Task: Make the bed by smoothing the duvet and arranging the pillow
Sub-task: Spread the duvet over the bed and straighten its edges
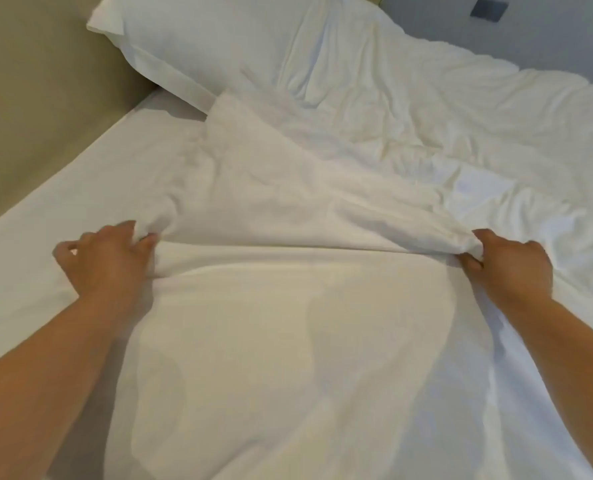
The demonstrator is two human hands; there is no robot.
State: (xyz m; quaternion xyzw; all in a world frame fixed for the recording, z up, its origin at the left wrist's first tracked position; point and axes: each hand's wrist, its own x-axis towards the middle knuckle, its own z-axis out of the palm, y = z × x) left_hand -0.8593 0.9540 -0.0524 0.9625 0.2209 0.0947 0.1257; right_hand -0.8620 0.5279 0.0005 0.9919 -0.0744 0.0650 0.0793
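A white duvet (322,188) covers most of the bed, wrinkled on the right and folded back on itself in the middle. My left hand (108,261) grips the fold at its left end. My right hand (509,268) pinches the fold at its right end. The fold line runs taut between the two hands. Below it the duvet lies smoother towards me. A white pillow (198,39) lies at the head of the bed, top left, its near corner touching the duvet's turned-back corner.
A beige padded headboard (28,116) runs along the left side. The bare white sheet (80,195) shows between it and the duvet. A grey wall with a dark square plate (489,10) stands behind the bed at top right.
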